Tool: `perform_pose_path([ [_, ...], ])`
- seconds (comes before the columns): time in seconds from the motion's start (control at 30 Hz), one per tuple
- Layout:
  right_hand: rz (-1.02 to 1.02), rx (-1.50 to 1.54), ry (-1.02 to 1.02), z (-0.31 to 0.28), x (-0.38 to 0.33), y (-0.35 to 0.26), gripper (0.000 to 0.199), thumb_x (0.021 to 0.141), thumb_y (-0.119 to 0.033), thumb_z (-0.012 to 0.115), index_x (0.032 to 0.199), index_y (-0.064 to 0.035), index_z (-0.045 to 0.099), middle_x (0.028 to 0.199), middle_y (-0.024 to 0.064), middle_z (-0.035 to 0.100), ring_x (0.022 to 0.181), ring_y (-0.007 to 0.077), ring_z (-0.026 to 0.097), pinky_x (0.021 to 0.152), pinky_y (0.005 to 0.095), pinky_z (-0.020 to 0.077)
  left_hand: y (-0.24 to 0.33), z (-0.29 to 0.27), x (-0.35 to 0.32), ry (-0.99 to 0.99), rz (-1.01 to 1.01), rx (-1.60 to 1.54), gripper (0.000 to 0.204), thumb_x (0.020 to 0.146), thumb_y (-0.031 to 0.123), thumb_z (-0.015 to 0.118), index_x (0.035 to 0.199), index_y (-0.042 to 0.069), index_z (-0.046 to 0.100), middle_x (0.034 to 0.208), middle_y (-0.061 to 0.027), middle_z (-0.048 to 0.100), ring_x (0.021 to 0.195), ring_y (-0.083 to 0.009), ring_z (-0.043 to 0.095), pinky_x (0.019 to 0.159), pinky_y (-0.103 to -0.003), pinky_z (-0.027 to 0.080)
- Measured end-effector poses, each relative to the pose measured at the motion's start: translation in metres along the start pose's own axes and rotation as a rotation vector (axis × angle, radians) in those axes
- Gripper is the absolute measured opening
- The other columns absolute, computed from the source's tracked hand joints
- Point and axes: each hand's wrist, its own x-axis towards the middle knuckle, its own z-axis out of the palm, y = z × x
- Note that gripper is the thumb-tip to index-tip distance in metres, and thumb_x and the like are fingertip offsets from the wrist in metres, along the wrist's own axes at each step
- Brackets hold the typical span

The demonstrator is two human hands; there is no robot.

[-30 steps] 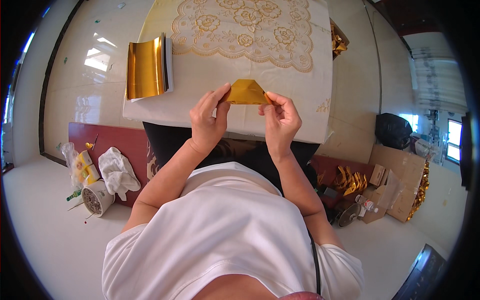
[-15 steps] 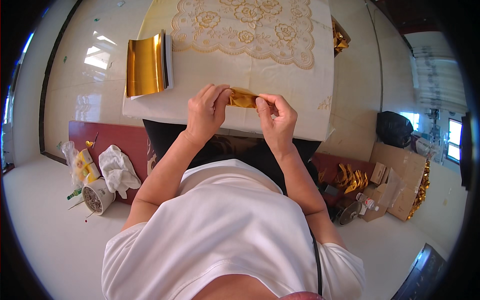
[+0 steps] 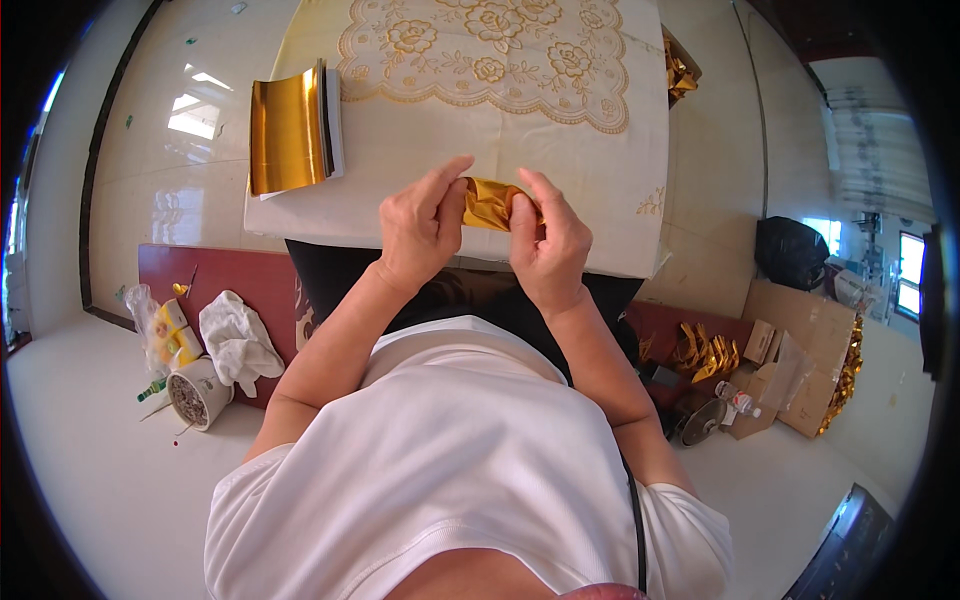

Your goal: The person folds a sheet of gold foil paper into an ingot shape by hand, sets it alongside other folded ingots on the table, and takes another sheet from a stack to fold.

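One left hand (image 3: 422, 228) and one right hand (image 3: 551, 243), head view, forearms (image 3: 338, 335) angled inward and index fingers raised, pinch opposite ends of one creased gold paper (image 3: 487, 203) between thumbs and bent fingers, over the near part of a cloth-covered table (image 3: 590, 175).

The piece of gold paper (image 3: 488, 203) is small, shiny and folded, bright yellow-gold where light catches it and darker amber in its creases. Its visible face is uneven, with slanting, puckered folds across the middle. It stretches crosswise between the left hand (image 3: 424, 222) and the right hand (image 3: 548, 240), held up near the front edge of the table (image 3: 400, 150). Fingers cover its ends, so its full outline cannot be told.
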Motion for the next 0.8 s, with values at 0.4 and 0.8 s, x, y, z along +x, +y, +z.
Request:
perform_pose_path([
  [0.4,0.035,0.064,0.047,0.000,0.006,0.001,0.030,0.101,-0.005,0.069,0.131,-0.0015,0.071,0.079,0.0099,0.073,0.062,0.0223,0.069,0.058,0.0339,0.0556,0.004,0.005,0.003,0.069,0.148,-0.003,0.023,0.103,0.002,0.067,0.124,0.003,0.075,0.077,-0.0108,0.073,0.065,-0.0242,0.073,0.064,-0.033,0.057],
  [0.8,-0.087,0.059,0.124,0.003,0.008,0.003,0.034,0.100,-0.002,0.069,0.134,0.0018,0.069,0.082,0.0092,0.075,0.062,0.0180,0.070,0.057,0.0302,0.0557,0.010,0.009,0.004,0.122,0.022,-0.030,0.022,0.105,0.004,0.068,0.126,0.000,0.072,0.076,-0.0090,0.071,0.067,-0.0149,0.071,0.063,-0.030,0.056],
])
